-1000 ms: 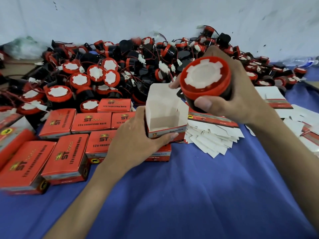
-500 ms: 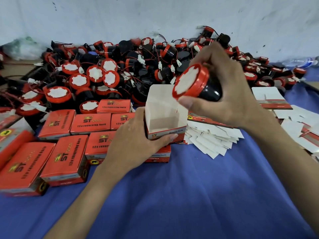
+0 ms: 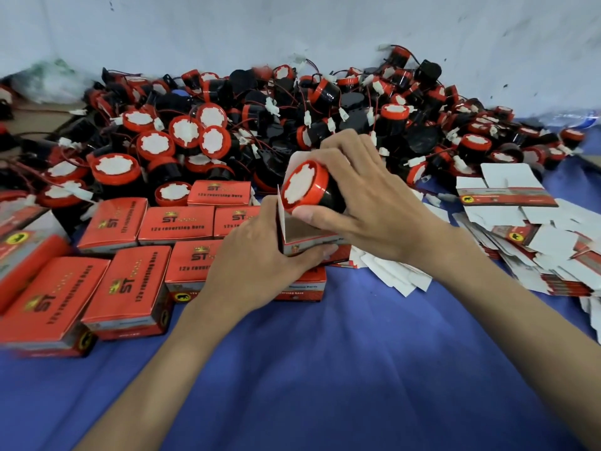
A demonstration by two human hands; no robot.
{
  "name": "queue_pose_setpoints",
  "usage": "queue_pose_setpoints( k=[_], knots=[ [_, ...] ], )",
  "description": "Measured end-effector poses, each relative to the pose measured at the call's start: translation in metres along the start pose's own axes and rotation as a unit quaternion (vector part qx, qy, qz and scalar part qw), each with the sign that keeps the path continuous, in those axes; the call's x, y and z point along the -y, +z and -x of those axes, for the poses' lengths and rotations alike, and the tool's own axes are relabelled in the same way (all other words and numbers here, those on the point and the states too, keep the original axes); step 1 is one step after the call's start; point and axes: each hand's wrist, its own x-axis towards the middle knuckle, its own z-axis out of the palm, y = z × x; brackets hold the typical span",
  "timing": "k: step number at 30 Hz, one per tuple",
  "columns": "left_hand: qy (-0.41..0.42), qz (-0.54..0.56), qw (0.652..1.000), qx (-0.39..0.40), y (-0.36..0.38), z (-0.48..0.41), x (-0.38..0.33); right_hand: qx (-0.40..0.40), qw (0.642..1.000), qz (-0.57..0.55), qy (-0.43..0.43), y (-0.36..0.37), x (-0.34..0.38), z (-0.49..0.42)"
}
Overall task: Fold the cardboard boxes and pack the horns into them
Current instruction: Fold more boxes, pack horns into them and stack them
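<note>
My right hand (image 3: 370, 203) grips a black horn with a red rim and white face (image 3: 304, 187), tilted to the left, at the mouth of an open cardboard box (image 3: 294, 231). The horn's lower part sits just inside the box opening. My left hand (image 3: 257, 265) holds that box from the left and front, thumb along its front edge. The box stands on top of a closed red box (image 3: 305, 284). The horn's rear and the box's right side are hidden by my right hand.
A big heap of black and red horns (image 3: 260, 118) with wires fills the back against the wall. Several closed red boxes (image 3: 130, 288) lie at left on the blue cloth (image 3: 325, 369). Flat unfolded box blanks (image 3: 520, 229) are piled at right.
My right hand has brought the horn down and to the left, from above the box into its open mouth. My left hand has kept its hold on the box.
</note>
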Motion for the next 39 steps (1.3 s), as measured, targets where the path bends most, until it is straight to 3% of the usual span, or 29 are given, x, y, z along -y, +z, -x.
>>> queue_pose_setpoints(
  k=[5,11,21,28,34,39],
  knots=[
    [-0.007,-0.007,1.0,0.011,0.001,-0.001,0.002,0.111,0.991,0.066,-0.02,-0.002,0.001,0.0],
    [-0.004,-0.01,1.0,0.01,0.0,-0.002,0.001,0.099,0.993,-0.055,0.027,-0.003,0.0,0.001],
    [-0.005,-0.016,1.0,0.012,0.001,-0.002,0.001,0.235,0.962,-0.122,0.067,-0.023,-0.003,-0.001],
    [-0.004,-0.018,1.0,0.011,0.0,0.0,0.001,0.223,0.966,-0.115,0.061,-0.026,-0.002,0.001],
    [0.006,-0.027,1.0,0.011,0.001,0.0,0.0,0.265,0.962,-0.059,0.037,-0.023,-0.01,0.002],
    [0.002,-0.031,0.999,0.019,0.0,0.0,0.001,0.258,0.959,-0.09,0.07,-0.03,-0.013,-0.001]
  ],
)
